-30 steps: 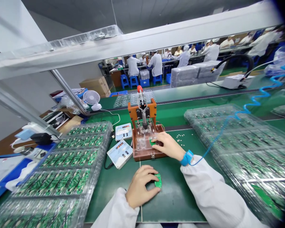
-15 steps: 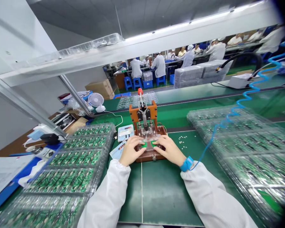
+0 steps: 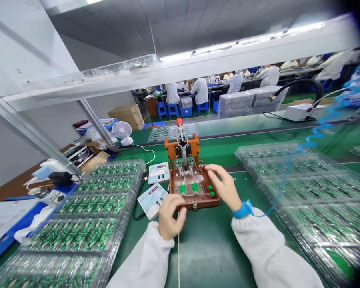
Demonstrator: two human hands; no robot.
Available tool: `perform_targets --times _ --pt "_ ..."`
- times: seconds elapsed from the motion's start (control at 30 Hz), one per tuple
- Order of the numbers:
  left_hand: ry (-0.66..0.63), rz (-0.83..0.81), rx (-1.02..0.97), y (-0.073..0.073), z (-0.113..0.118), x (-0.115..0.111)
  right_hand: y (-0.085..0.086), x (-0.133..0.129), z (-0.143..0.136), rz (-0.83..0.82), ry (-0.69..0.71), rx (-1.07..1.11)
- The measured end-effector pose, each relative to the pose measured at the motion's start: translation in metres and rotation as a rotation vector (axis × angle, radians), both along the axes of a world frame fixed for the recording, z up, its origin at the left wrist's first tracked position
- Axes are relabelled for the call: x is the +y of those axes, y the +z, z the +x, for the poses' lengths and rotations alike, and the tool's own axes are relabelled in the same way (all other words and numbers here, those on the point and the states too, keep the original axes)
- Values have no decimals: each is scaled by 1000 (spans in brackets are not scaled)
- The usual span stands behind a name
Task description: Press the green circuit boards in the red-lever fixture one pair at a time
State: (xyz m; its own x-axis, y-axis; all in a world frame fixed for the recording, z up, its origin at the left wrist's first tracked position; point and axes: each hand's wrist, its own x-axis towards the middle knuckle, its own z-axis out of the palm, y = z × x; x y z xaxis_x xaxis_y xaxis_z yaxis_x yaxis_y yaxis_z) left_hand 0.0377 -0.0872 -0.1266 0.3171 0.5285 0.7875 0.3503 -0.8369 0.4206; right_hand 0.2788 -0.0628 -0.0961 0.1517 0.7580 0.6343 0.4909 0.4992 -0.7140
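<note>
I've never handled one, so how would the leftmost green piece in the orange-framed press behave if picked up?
The green piece looks small and thin, so it's probably light. It shows no sag, suggesting stiffness. Lying flat in the press, it seems unlikely to roll.

press base [image 3: 207,203]: left corner behind left hand [image 3: 171,219] | blue cord [image 3: 314,138]: blurred | digits [image 3: 153,191]: illegible

1. Green bench [image 3: 210,248], a pale line [image 3: 179,260] running down its top.
2. Press [image 3: 185,162] standing mid-bench — brown base flat down.
3. Two meters [image 3: 152,201] just left of the press.
4. Left tray [image 3: 122,216], filled with rows of boards [image 3: 97,204].
5. Right tray [image 3: 280,212], boards inside too — well apart from the left one.
</note>
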Motion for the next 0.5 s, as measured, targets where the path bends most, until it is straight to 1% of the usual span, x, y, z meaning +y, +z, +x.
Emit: perform_targets --times 0.07,0.13,0.17,0.23,0.3,0.37,0.4,0.47,0.5 --pt "-148 62 142 -7 13 -15 29 16 3 37 -54 75" --pt "-258 83 317 -13 23 -22 65 36 2 70 -42 93" --pt "-288 73 394 -16 26 -22 84 48 0 82 -25 86" --pt "-308 33 507 -21 27 -20 120 73 -6 75 6 65" --pt "-303 -3 566 -25 25 -17 149 98 -15 -31 47 80" --pt "-295 -20 588 -28 22 -15 172 120 -25 -138 111 102" --pt "-294 -24 591 -28 22 -15 182 127 -30 -165 146 108" --pt "-296 -25 586 -29 22 -15 199 132 -39 -161 199 108" --pt "-297 -24 583 -29 22 -15 205 128 -43 -139 218 109"
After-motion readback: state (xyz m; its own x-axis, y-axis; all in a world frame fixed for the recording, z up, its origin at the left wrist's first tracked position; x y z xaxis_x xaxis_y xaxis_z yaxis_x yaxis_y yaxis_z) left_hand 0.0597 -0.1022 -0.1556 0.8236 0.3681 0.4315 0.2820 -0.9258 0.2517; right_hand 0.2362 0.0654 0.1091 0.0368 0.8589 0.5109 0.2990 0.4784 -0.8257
